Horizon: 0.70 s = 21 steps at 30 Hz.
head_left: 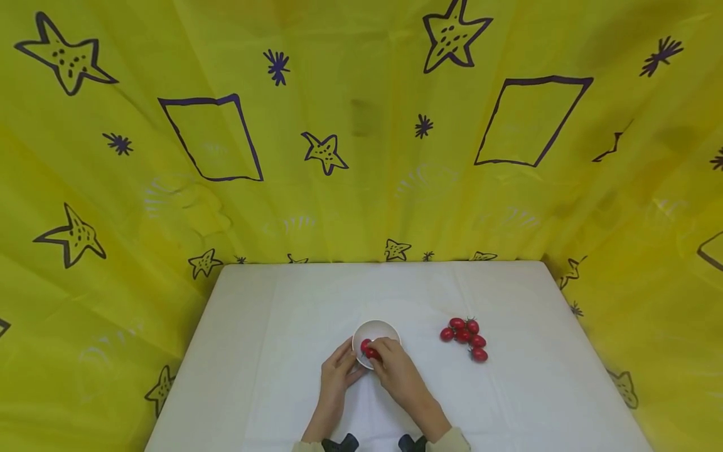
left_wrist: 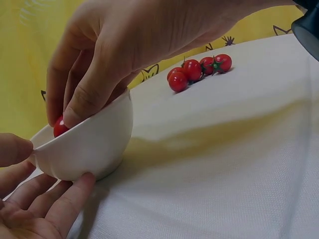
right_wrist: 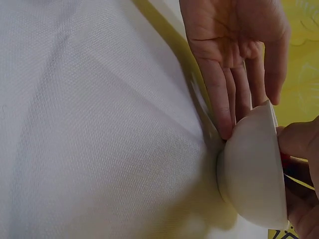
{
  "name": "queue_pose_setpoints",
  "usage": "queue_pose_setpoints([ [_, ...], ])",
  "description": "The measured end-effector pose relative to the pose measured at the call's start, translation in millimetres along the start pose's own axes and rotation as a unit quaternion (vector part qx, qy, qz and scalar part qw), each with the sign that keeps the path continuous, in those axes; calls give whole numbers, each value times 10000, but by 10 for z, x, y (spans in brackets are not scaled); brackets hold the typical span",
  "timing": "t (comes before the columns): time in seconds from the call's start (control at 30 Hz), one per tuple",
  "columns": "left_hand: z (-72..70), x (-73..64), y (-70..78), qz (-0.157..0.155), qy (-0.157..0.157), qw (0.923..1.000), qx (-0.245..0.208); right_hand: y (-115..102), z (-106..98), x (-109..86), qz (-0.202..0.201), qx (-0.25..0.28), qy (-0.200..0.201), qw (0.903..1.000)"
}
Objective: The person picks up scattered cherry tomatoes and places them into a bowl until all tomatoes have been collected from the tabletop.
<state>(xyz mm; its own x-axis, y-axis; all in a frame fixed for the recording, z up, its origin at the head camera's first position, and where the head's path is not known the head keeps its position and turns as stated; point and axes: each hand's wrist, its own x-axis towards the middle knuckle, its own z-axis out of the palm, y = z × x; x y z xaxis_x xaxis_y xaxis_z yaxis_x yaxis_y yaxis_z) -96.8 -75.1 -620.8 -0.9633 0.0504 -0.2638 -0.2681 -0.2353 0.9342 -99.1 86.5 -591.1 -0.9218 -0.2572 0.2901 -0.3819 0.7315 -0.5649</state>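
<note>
A small white bowl (head_left: 375,329) stands on the white-covered table, between both hands. My left hand (head_left: 337,370) holds its left side, thumb at the rim and fingers along the outer wall, as the left wrist view shows. Reaching over the rim, my right hand (head_left: 400,376) has its fingertips inside the bowl and pinches a red cherry tomato (left_wrist: 60,127). Another cherry tomato (head_left: 366,345) shows beside the fingertips in the bowl. The right hand and the bowl wall hide the rest of the inside.
To the right of the bowl lies a loose cluster of several cherry tomatoes (head_left: 463,336), some with green stems. A white cloth covers the table (head_left: 282,314). Yellow curtains (head_left: 361,207) with drawn stars and frames hang behind and at both sides.
</note>
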Motion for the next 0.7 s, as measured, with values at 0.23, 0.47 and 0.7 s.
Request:
queue_pose_setpoints([
  [0.23, -4, 5, -6, 17, -38, 10000, -2, 12, 12, 2, -37, -9, 30, 10000],
  [0.47, -4, 10, -5, -14, 4, 10000, -48, 7, -2, -1, 21, 54, -150, 9999],
  [0.7, -4, -12, 14, -4, 22, 10000, 6, -7, -5, -14, -68, 3, -72, 10000],
])
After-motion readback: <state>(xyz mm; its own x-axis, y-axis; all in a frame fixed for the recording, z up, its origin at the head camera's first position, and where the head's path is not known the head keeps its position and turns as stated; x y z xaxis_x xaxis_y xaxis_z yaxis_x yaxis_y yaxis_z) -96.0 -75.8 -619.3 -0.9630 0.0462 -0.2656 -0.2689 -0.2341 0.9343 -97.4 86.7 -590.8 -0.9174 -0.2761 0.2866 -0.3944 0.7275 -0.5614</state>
